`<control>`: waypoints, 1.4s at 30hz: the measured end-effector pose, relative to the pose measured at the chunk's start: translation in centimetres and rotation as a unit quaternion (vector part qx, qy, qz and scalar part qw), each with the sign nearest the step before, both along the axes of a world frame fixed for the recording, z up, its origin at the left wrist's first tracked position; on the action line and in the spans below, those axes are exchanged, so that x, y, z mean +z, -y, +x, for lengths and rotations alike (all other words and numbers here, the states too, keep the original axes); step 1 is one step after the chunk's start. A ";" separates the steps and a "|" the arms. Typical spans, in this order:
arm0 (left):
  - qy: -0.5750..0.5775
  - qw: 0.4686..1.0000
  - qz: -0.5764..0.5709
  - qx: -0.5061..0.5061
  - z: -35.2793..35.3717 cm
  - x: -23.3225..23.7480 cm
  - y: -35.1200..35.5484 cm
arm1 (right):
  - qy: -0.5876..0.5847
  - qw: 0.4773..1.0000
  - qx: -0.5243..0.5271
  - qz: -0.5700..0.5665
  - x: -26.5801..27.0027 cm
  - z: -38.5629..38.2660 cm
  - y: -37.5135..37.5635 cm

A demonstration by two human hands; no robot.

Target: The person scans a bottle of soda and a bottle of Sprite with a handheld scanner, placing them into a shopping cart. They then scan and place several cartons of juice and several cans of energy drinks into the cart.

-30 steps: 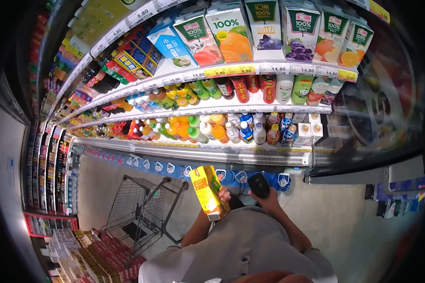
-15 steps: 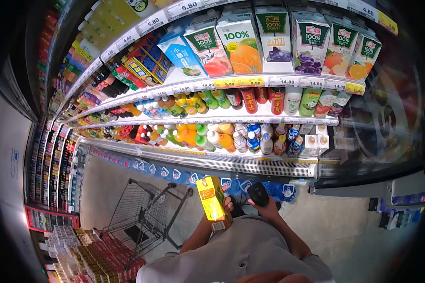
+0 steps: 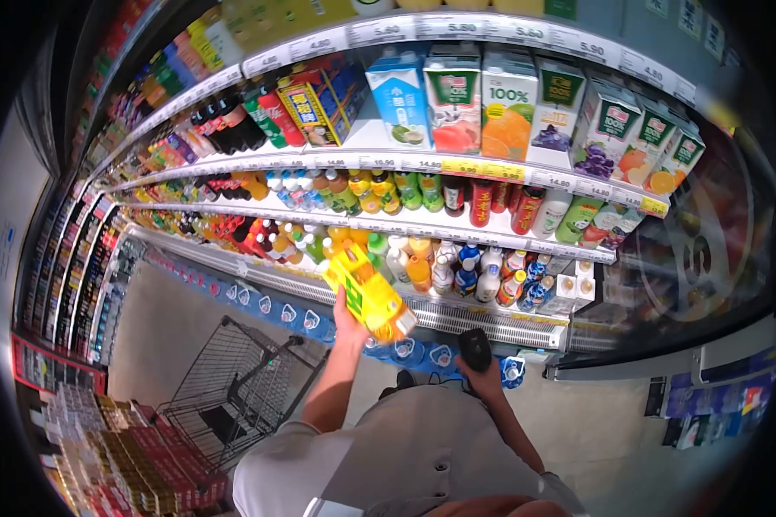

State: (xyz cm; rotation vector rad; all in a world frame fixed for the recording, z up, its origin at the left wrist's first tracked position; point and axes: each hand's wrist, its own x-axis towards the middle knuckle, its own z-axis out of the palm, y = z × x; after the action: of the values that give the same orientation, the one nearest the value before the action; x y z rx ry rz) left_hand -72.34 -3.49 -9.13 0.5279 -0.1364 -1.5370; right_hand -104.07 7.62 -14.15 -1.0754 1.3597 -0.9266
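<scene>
My left hand (image 3: 348, 322) is closed around a yellow drink carton (image 3: 369, 295), which is tilted and held out in front of the lower shelf. A green marking and a picture of something orange show on its side. In my right hand (image 3: 483, 377) is a black handheld device that looks like a barcode scanner (image 3: 474, 348), held low near my body. Above, on the upper shelf, stand a blue carton (image 3: 398, 99), a peach carton (image 3: 453, 103), an orange juice carton (image 3: 507, 112) and several more juice cartons.
Rows of bottles (image 3: 466, 271) fill the lower shelves. Price labels run along the shelf edge (image 3: 422, 164). Large water bottles (image 3: 405, 351) line the floor below. A shopping cart (image 3: 233, 388) stands at left, beside stacked boxed goods (image 3: 138, 457). A curved glass panel (image 3: 698, 250) rises at right.
My left hand has raised the yellow carton up and away from my body toward the shelf and turned it. The scanner stays in my right hand. The view has shifted left.
</scene>
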 end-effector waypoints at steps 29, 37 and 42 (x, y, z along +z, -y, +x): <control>0.494 0.724 -0.183 0.446 0.2 22.3 33.3 | -0.026 0.988 -0.150 0.011 1.0 6.9 -3.1; 0.662 0.558 -0.186 0.465 -0.2 20.6 34.8 | -0.033 0.991 -0.125 0.035 -0.8 5.2 -3.6; 0.689 0.569 -0.151 0.423 -0.6 21.2 34.6 | -0.042 0.992 -0.115 0.033 1.6 4.1 -2.7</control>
State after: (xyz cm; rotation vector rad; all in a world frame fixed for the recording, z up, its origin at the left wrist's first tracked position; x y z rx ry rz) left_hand -72.90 -38.04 12.10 1.1891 -1.1493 0.1609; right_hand -99.94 10.29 -12.59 -0.9299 1.5976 -1.0050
